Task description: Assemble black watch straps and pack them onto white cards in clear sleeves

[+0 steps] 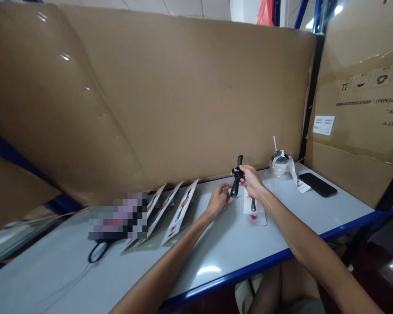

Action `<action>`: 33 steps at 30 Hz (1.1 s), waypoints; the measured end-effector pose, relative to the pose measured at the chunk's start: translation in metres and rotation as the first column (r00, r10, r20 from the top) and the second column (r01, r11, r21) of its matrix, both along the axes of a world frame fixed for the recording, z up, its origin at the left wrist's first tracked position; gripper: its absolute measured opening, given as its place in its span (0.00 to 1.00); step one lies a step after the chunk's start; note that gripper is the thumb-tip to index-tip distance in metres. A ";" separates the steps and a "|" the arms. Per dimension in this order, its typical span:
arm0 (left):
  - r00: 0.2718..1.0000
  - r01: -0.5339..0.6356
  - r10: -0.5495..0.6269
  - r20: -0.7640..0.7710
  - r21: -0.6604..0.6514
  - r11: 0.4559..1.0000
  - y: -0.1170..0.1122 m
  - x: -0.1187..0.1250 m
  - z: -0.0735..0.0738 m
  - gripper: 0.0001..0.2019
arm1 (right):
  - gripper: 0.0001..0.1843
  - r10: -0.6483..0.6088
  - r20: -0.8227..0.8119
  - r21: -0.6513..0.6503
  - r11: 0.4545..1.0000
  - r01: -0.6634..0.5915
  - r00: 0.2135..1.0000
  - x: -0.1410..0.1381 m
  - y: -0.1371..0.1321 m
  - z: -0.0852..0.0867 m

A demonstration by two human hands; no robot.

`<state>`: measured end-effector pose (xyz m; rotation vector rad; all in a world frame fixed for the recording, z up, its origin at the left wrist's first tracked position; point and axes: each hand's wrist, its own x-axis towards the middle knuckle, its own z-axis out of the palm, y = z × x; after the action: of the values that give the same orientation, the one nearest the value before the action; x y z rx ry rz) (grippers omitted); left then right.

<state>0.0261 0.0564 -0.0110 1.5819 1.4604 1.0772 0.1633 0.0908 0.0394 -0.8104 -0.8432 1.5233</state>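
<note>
My right hand (251, 179) grips a black tool (237, 176) around its middle, above the table. The tool has a round hub and a long piece at each end, standing nearly upright. Beside its lower end is my left hand (220, 198), with curled fingers and the index finger reaching toward the tool; whether it holds something small I cannot make out. Below my right wrist a white printed card (250, 205) lies on the table, showing a picture of a black-handled item. To the left of my left hand, several similar cards (180, 211) lean in a row.
A blurred dark pouch-like item (117, 218) with a black loop lies left of the cards. At the back right are a lidded cup with a straw (280, 163) and a black phone (318, 184). Cardboard (196, 96) walls the white table (212, 257) behind; a box (356, 113) borders it right.
</note>
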 end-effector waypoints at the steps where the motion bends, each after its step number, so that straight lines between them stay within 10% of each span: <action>1: 0.990 0.032 -0.023 0.137 -0.064 0.997 -0.008 -0.008 -0.001 0.20 | 0.10 0.005 0.022 0.004 1.000 -0.005 1.000 -0.004 -0.001 -0.004; 11: 0.855 0.275 -0.189 0.483 -0.114 0.955 -0.031 -0.019 -0.012 0.32 | 0.02 0.123 0.278 0.097 0.983 -0.156 0.953 -0.038 -0.014 -0.041; 33: 0.774 0.293 -0.250 0.582 0.020 0.956 -0.034 -0.022 -0.012 0.27 | 0.06 0.143 0.466 0.232 0.933 -0.276 0.873 -0.035 -0.016 -0.037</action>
<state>0.0045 0.0228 -0.0233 1.2074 0.8146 1.1802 0.1280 0.0747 0.0024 -0.8767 -1.5045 1.3698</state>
